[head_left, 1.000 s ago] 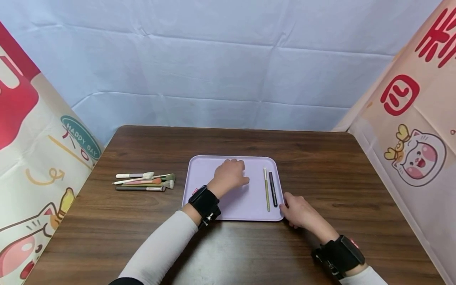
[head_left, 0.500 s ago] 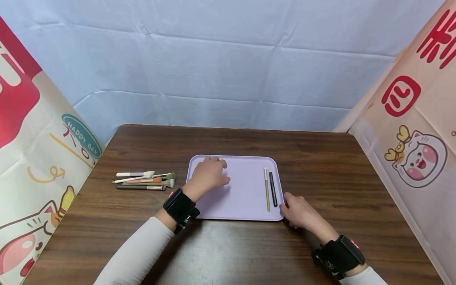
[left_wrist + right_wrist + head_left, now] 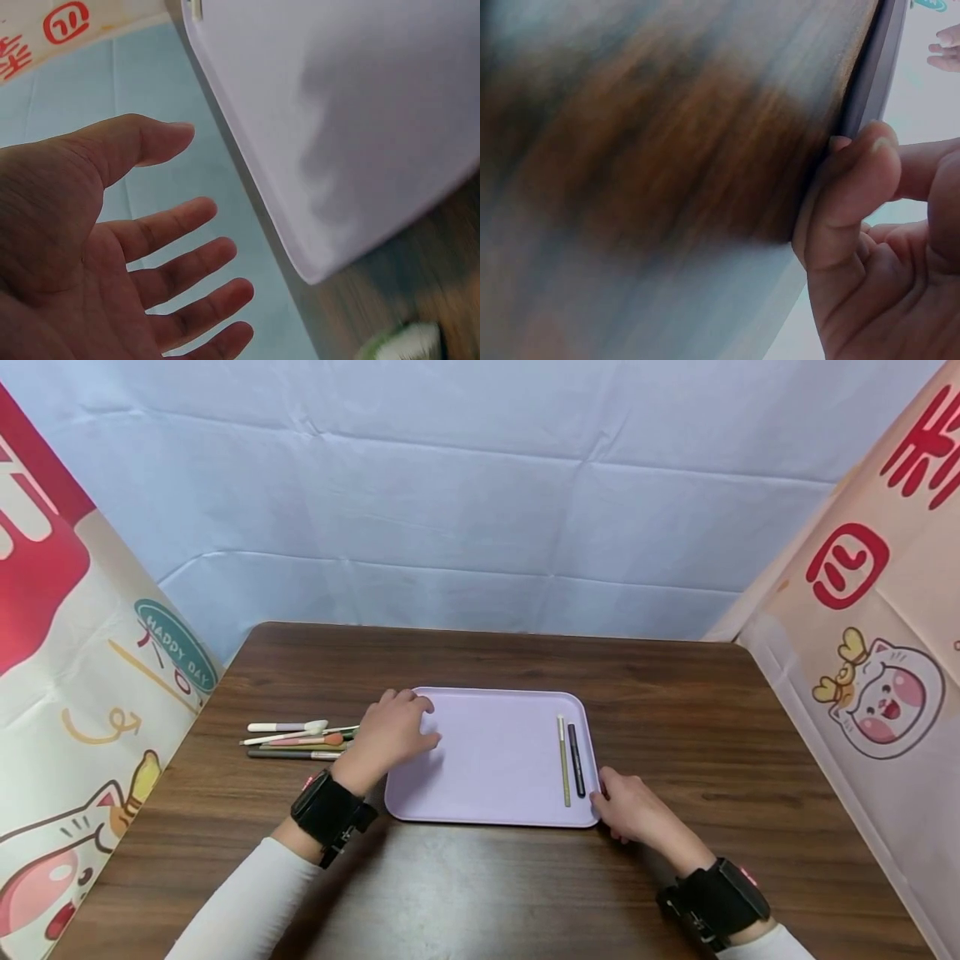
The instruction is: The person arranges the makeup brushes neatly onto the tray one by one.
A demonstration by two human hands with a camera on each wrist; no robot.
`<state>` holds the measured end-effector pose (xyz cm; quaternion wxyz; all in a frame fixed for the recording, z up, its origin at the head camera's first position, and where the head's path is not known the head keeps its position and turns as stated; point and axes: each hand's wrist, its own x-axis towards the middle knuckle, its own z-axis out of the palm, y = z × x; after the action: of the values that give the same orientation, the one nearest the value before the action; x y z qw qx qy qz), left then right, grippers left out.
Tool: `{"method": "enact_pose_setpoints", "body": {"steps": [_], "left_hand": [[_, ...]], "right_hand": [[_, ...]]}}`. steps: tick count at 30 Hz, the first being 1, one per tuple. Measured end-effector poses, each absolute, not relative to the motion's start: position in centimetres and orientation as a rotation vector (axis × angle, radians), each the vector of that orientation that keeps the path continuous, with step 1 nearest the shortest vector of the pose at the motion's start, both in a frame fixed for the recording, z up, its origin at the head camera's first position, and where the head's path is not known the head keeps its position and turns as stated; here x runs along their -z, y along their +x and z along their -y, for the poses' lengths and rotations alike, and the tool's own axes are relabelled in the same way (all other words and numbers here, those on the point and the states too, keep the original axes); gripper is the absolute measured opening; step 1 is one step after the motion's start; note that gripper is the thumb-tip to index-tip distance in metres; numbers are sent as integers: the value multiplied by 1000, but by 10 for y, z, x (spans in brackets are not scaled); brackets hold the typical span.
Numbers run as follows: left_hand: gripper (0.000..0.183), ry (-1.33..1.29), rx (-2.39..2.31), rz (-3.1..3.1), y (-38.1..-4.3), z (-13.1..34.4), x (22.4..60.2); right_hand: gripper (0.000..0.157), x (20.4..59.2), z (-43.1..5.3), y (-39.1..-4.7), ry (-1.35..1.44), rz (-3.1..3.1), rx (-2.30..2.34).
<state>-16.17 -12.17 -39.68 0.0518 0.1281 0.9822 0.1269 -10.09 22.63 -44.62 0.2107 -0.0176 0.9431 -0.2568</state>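
Note:
In the head view, a lilac tray [image 3: 487,760] lies on the table. My left hand [image 3: 392,731] hovers over the tray's left edge, palm down, with nothing in it; the left wrist view shows its fingers [image 3: 187,277] spread apart. My right hand [image 3: 632,806] grips the tray's right rim near the front corner, its curled fingers [image 3: 855,187] at the edge in the right wrist view. On the tray's right side, a thin green-handled makeup brush [image 3: 564,768] and a slim black stick [image 3: 576,760], perhaps another brush, lie side by side.
Left of the tray, several makeup brushes [image 3: 288,727] lie in a loose pile on the dark wood table [image 3: 480,893], their heads partly hidden behind my left hand. Pale blue cloth [image 3: 450,502] hangs behind the table, with printed sheets [image 3: 885,693] at both sides.
My left hand has moved left, from above the middle of the tray to its left edge beside the brush pile. My right hand has stayed at the right rim.

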Motion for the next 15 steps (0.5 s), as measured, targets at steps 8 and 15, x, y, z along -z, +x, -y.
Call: {"method": "enact_pose_setpoints", "body": {"steps": [8, 15], "left_hand": [[48, 312, -359, -2993, -156, 146, 400], [52, 269, -392, -3003, -150, 163, 405]], "right_hand": [[12, 445, -227, -102, -53, -2598, 722], [11, 447, -227, -102, -52, -2605, 731]]}}
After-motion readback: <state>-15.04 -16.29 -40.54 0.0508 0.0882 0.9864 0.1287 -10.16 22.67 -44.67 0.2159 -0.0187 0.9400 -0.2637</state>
